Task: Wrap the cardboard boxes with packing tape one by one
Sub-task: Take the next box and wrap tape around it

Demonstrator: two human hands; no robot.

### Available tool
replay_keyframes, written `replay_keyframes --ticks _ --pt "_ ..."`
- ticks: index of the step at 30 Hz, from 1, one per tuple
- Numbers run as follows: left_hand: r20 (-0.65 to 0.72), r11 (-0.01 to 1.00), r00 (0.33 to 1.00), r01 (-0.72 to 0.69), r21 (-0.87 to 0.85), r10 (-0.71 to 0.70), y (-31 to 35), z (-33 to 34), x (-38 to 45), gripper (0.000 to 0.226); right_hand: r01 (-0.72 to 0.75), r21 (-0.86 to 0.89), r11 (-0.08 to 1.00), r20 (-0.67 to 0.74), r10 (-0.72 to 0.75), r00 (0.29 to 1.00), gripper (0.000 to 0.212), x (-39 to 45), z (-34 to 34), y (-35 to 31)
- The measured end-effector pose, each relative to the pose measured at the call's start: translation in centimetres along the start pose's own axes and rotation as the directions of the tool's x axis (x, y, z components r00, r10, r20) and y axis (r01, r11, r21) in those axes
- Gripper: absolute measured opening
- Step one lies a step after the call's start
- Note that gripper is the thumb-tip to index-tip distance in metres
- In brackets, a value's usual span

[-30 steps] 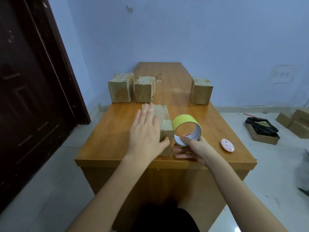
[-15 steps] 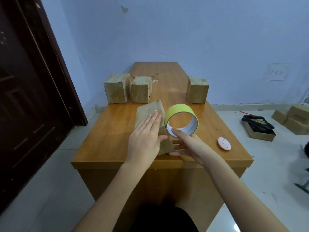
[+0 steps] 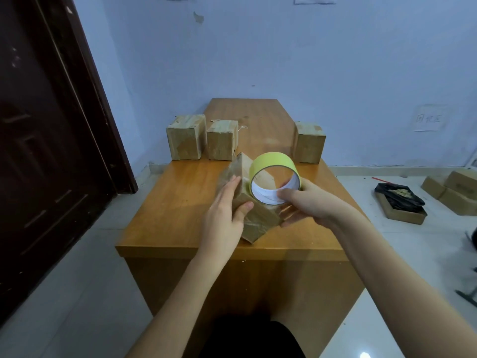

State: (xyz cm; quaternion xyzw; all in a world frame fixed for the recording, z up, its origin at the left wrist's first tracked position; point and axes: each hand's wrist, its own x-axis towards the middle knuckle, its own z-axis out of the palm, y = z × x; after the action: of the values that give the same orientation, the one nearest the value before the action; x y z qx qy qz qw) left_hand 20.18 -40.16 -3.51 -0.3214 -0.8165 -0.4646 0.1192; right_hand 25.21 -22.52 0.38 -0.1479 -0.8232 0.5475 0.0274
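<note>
Inspector A: Any legible markings?

Inspector B: 1 candidate only. A white paper sheet (image 3: pixel 428 118) on the blue wall (image 3: pixel 309 60), right of the table, carries handwritten characters; they are too small and blurred to read.

Inspector A: Boxes, tape roll?

Inspector B: No readable print, brand or number on either.

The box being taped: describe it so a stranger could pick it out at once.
Start at the wooden desk and go to its near edge, where the left hand and right hand meet. The box sits tilted between them, beside the yellow tape roll. The three other boxes stand square, farther back.
</note>
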Motion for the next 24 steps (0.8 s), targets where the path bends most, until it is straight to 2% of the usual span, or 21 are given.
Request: replay_keyframes --ticks 3,5,8,12,14,17,21,24 --pt "0.041 0.999 0.998 0.042 -0.018 -0.041 -0.4 -0.3 0.1 0.061 -0.024 -0.237 0.971 0.006 0.026 1.0 0.015 0.8 0.4 -1.6" --pt "0.048 0.991 0.997 0.056 0.124 -0.062 -1.0 -0.4 0.1 0.061 -0.026 -0.42 0.907 -0.018 0.02 1.0 0.017 1.4 0.7 -2.4" --pt "0.025 0.949 1.0 0.009 0.314 -0.017 -2.2 -0.6 0.0 0.067 0.031 -0.682 0.731 -0.083 -0.119 0.989 0.026 2.1 1.7 -3.0" --pt "0.025 0.929 0.999 0.008 0.37 -0.019 -3.4 -0.8 -0.2 0.075 0.071 -0.653 0.754 -0.1 -0.179 0.979 0.03 2.3 3.6 -3.3" --pt "0.054 0.923 0.998 0.002 0.386 -0.025 -3.7 -0.9 -0.3 0.078 0.077 -0.691 0.719 -0.108 -0.208 0.972 0.026 2.2 4.0 -3.5" --pt "0.063 0.88 0.998 -0.04 0.474 0.011 -3.9 -1.1 -0.8 0.071 0.11 -0.739 0.665 -0.075 -0.243 0.967 0.018 2.2 4.1 -4.3" --pt "0.032 0.794 0.995 -0.097 0.6 0.097 -3.3 -1.3 -1.0 0.056 0.163 -0.605 0.779 0.02 -0.19 0.982 0.007 2.2 3.3 -5.4" --pt "0.021 0.774 0.988 -0.134 0.618 0.154 -2.5 -1.3 -0.9 0.049 0.135 -0.473 0.871 0.013 -0.146 0.989 0.008 2.1 2.2 -5.0"
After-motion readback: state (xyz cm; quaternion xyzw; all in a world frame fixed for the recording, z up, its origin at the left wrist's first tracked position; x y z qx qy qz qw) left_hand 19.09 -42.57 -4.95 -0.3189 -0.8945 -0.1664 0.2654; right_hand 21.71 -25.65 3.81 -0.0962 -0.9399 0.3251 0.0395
